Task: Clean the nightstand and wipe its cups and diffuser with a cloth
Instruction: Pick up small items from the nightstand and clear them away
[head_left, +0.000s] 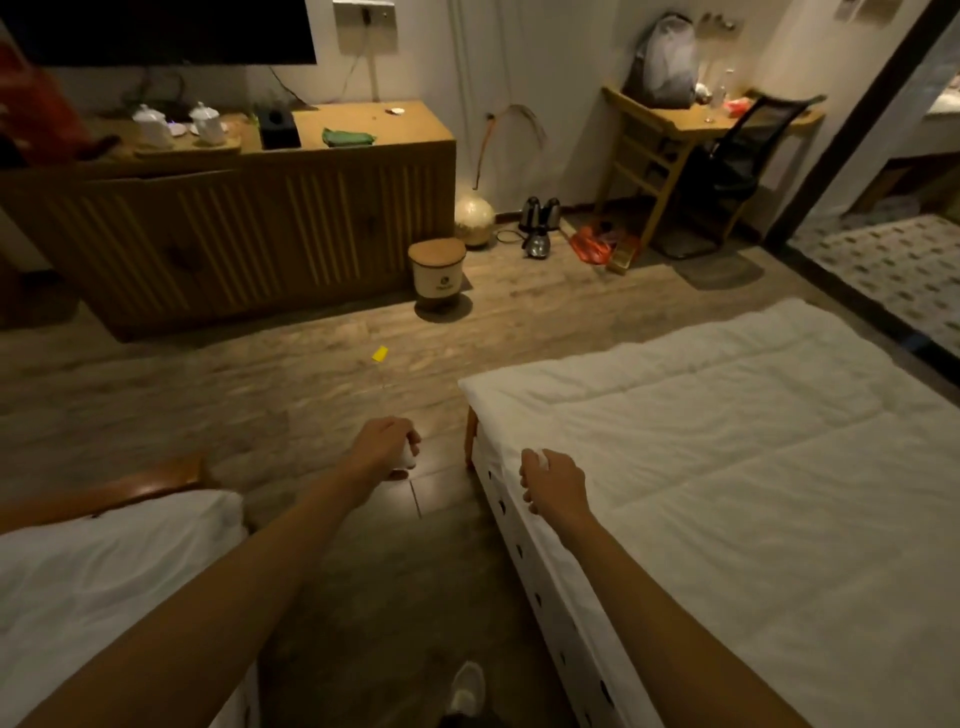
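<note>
Left hand (382, 447): curled round small white object (408, 457), kind unclear, above floor between two beds. Right hand (553, 486): gripping white scrap (542, 457), over near-corner edge of right bed (753, 467). Green cloth (347, 137), two lidded white cups (179, 124): on cabinet (234, 218) top, far wall.

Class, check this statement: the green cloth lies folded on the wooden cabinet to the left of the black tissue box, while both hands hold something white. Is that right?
Not quite. The head view shows the green cloth on the wooden cabinet to the right of the black tissue box. The left hand and right hand do each hold something white.
</note>
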